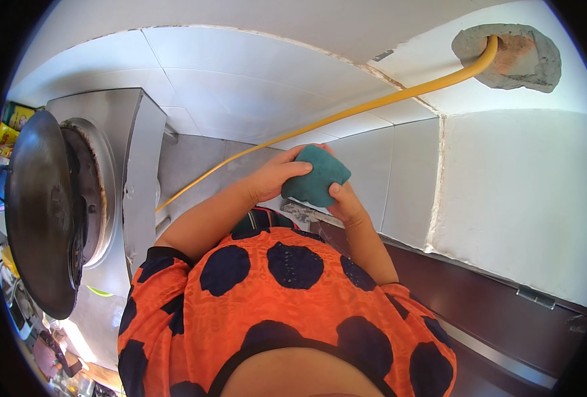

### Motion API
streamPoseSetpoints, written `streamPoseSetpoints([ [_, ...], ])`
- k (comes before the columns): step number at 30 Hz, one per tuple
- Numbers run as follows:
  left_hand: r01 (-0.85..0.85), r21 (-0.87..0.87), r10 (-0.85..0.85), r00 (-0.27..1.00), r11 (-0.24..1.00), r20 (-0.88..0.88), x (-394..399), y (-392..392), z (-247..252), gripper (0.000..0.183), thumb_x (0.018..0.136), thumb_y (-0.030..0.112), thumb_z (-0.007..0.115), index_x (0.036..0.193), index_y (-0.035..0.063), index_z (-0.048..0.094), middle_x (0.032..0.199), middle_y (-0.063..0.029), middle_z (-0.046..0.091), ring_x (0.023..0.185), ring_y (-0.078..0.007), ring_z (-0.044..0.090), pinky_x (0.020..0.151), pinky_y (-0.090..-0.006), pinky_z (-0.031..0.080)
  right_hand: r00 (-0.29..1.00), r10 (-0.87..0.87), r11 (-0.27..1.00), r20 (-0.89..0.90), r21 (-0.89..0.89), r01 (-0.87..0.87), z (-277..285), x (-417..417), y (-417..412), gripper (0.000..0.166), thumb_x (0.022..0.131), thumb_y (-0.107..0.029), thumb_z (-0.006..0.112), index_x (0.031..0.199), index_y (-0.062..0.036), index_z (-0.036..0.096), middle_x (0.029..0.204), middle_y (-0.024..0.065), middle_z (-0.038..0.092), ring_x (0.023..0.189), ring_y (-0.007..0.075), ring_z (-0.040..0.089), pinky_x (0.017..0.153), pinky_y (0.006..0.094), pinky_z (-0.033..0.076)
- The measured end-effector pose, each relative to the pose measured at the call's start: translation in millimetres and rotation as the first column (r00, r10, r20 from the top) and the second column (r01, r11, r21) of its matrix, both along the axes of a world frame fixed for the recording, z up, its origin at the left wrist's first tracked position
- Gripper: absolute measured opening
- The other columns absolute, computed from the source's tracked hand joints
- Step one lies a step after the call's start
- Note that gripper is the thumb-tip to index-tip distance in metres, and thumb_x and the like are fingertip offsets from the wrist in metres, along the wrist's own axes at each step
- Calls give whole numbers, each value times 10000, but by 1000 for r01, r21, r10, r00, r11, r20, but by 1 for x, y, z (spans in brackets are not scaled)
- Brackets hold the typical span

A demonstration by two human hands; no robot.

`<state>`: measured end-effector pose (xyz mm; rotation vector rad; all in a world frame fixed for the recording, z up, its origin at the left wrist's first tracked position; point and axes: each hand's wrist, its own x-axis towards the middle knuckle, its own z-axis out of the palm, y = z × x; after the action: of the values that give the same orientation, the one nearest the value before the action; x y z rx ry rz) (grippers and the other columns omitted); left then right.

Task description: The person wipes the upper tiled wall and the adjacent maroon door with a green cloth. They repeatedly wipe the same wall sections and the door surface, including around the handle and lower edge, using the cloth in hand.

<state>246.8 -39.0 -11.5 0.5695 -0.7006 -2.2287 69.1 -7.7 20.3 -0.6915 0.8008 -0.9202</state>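
A folded dark green cloth (318, 176) is held up in front of my chest between both hands. My left hand (278, 173) grips its left side, with the thumb lying across the near face. On the lower right edge, my right hand (345, 201) pinches the cloth with its thumb in front. Most of the fingers of both hands are hidden behind the fabric. Just beyond the hands, a yellow hose (333, 115) runs across in front of the tiled wall.
To my left stands a metal stove (107, 106) with a large dark wok (40, 213) tilted on edge against its burner ring (95, 198). The hose leaves a rough wall hole (517, 57) at upper right. A dark red door (477, 293) is on my right.
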Motion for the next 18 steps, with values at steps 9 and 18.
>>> streamPoseSetpoints([
  [9,201,-640,451,556,742,698,7,-10,-26,566,836,348,580,1276,18,451,1220,-192,501,1058,-288,536,893,-364,436,722,-616,749,-315,46,660,-29,-55,-23,433,825,-207,638,1203,-93,459,1105,95,541,950,215,567,660,373,546],
  [18,194,-430,325,409,882,852,58,13,-74,497,832,286,608,1227,7,492,1174,-162,534,937,-243,583,828,-348,467,357,-914,401,-191,-298,866,-29,-37,-119,578,792,-106,686,1249,-60,336,1204,104,411,997,234,506,718,344,507],
])
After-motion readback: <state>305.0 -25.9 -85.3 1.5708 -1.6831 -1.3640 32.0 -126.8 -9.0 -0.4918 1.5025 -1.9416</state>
